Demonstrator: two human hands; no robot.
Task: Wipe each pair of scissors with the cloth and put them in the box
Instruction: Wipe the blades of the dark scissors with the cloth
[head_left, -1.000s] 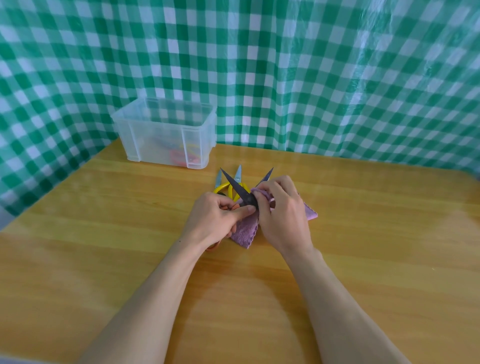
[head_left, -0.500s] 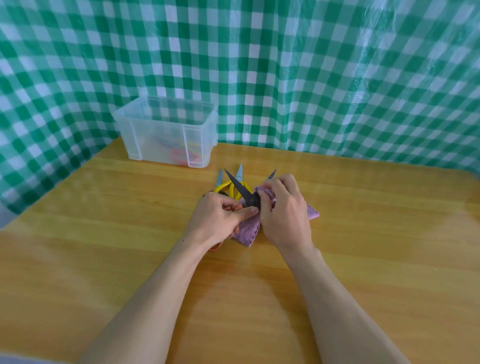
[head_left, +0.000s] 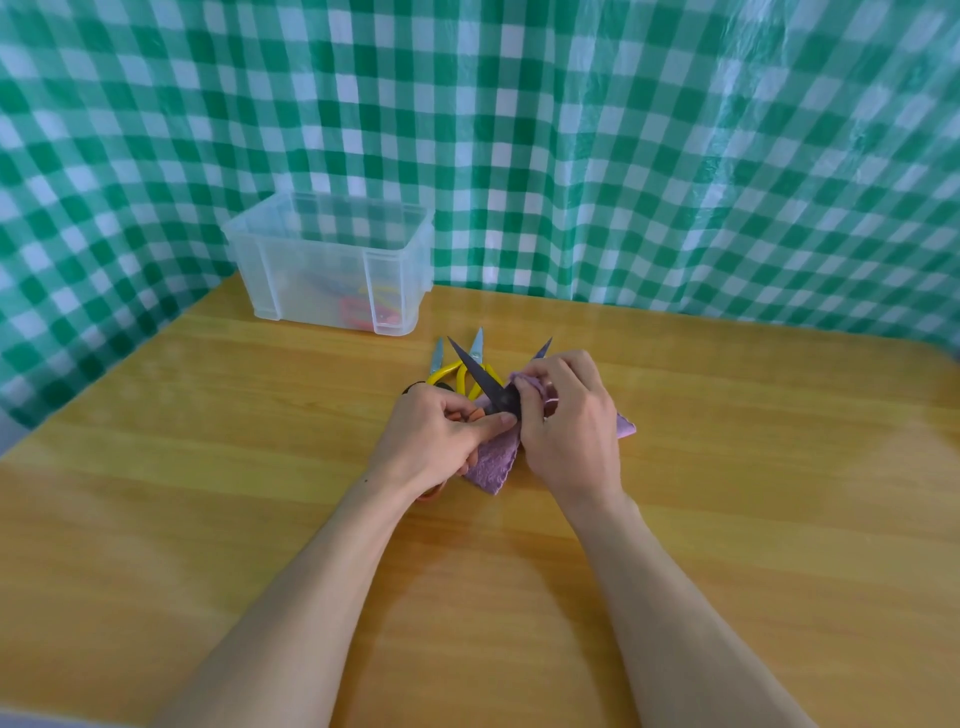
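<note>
In the head view the left hand (head_left: 436, 431) curled its fingers round the orange handles of the open dark scissors (head_left: 480, 376). The right hand (head_left: 566, 426) pinched the purple cloth (head_left: 493, 462) over one blade. The wipe would probably go best from pivot to tip, with the fingers kept behind the edge. The box (head_left: 291, 270) stood well beyond the fingers, to their left.

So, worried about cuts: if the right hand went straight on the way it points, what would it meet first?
Likely the bare blade of the dark scissors in the left hand; the right hand, gripping the purple cloth, points up-left at it. Yellow-handled scissors lie beyond; depth unclear.
</note>
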